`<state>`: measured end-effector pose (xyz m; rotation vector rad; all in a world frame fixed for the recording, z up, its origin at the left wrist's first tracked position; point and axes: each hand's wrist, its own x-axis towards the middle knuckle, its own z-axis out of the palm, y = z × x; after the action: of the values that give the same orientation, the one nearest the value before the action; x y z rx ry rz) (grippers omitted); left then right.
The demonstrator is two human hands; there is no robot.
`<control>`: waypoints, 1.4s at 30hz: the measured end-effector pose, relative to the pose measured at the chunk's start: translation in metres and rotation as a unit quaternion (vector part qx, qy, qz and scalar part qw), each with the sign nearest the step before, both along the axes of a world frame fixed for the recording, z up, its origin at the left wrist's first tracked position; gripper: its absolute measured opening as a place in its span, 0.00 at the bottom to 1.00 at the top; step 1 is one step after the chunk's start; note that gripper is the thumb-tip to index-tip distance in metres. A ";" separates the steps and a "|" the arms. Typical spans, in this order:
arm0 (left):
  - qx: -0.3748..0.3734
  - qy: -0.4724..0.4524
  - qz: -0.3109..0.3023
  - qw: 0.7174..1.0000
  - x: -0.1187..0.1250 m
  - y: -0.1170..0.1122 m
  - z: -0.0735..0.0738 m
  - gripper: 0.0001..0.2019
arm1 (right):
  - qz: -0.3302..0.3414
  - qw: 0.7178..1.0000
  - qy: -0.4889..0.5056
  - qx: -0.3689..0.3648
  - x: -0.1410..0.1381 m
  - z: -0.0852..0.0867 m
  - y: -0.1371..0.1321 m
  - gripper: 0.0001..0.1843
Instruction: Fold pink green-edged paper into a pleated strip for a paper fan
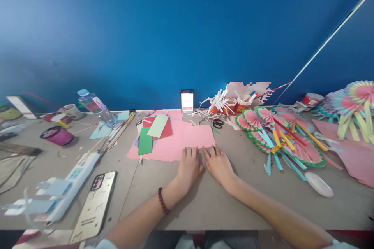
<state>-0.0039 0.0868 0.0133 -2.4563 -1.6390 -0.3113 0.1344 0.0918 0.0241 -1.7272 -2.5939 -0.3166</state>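
Note:
A pink sheet of paper lies in front of me on the table, over larger pink sheets. My left hand rests at its near edge, fingers stretched forward, fingertips on the paper. Beside it, my right hand lies palm down with its fingers extended along the same edge, toward the right corner. Small green bits peek out at the fingertips of both hands. Whether a fold lies under the fingers is hidden. A dark beaded bracelet circles my left wrist.
Green card and red card lie left of the sheet. Black-handled scissors are behind it. Pleated paper fans spread on the right. A phone, power strip and tilted bottle are left.

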 end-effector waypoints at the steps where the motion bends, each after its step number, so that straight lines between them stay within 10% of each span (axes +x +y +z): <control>1: -0.002 0.000 -0.002 1.000 -0.001 0.000 0.000 0.22 | 0.000 1.000 -0.004 -0.004 0.000 0.000 0.000 0.26; 42: -0.016 -0.025 -0.063 0.998 -0.004 0.005 0.000 0.17 | 0.034 0.996 -0.007 0.084 0.005 -0.015 0.004 0.22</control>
<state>-0.0081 0.0922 0.0129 -2.6020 -1.5211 -0.3685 0.1392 0.0959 0.0093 -1.5846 -2.5445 -0.5300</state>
